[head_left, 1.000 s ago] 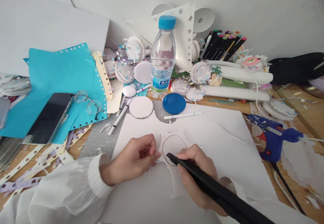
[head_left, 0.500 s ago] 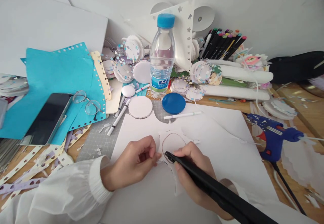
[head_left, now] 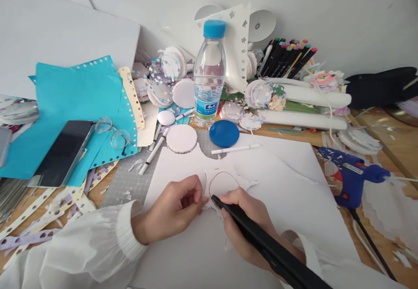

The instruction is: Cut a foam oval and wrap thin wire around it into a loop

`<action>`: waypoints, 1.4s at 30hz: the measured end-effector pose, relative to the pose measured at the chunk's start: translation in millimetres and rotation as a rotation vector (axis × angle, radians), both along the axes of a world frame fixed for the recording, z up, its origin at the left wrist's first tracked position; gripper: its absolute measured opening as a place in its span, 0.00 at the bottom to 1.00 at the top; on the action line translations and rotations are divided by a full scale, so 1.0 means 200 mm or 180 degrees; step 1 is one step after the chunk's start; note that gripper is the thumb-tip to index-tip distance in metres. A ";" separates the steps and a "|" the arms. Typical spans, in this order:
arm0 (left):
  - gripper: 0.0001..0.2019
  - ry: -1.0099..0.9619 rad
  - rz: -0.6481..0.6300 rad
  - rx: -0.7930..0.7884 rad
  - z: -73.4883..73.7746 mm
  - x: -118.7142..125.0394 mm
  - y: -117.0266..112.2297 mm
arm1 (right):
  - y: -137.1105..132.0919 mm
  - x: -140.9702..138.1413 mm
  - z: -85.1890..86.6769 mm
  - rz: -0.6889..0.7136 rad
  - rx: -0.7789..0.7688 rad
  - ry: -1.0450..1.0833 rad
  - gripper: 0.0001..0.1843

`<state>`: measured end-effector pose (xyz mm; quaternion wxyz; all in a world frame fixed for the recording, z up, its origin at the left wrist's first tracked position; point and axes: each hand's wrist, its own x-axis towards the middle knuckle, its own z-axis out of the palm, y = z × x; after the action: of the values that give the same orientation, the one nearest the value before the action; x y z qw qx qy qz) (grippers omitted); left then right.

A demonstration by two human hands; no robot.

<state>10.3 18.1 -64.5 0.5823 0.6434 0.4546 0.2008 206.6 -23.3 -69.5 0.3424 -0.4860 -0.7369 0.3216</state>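
A white board (head_left: 281,193), likely foam, lies in front of me with round cut-outs along its edge. My right hand (head_left: 251,223) grips a thick black pen-shaped cutter (head_left: 257,241). Its tip meets the lower left of a thin brownish circle outline (head_left: 224,183) on the board. To the left, my left hand (head_left: 178,206) rests on the board with fingers curled, thumb and forefinger pressed together beside the outline. Whether anything is between them is hidden. Beyond the hands lie a white disc (head_left: 181,138), a blue round lid (head_left: 224,133) and a white marker (head_left: 235,149).
A water bottle (head_left: 210,75) stands behind the lid. A blue glue gun (head_left: 351,175) lies at right. At left are a phone (head_left: 62,151), glasses (head_left: 112,132) and blue sheets (head_left: 75,88). Black markers (head_left: 287,58) and flower-like paper pieces (head_left: 160,93) crowd the back.
The cutter and my right hand have shifted very slightly left along the circle outline. My left hand stays in nearly the same place.
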 end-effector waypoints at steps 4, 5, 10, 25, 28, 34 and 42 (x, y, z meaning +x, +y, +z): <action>0.13 -0.0047 0.0012 -0.0022 0.00 0.00 0.00 | 0.00 0.00 -0.01 0.0030 -0.0057 0.0029 0.08; 0.13 -0.0052 0.0016 -0.0021 0.00 0.00 0.00 | 0.00 0.01 -0.01 0.0040 -0.0070 0.0038 0.08; 0.13 -0.0063 0.0031 -0.0055 0.00 0.00 0.00 | 0.00 0.00 -0.01 0.0060 -0.0010 0.0020 0.08; 0.13 -0.0114 0.0042 -0.0117 -0.01 0.00 0.00 | 0.01 0.00 0.00 0.0056 0.0016 0.0041 0.05; 0.13 -0.0135 0.0056 -0.0161 -0.01 0.00 0.01 | 0.01 0.00 0.01 0.0047 -0.0003 0.0069 0.03; 0.14 -0.0311 0.0119 -0.0265 -0.01 0.00 0.01 | 0.03 0.00 0.02 0.0181 0.0188 0.0024 0.02; 0.15 -0.0346 0.0199 -0.0275 -0.02 0.00 0.00 | 0.03 0.04 0.04 0.0266 0.0330 0.0083 0.07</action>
<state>9.8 18.7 -67.5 0.6268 0.5913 0.4504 0.2338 214.7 -17.8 -60.7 0.3629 -0.4323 -0.7677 0.3033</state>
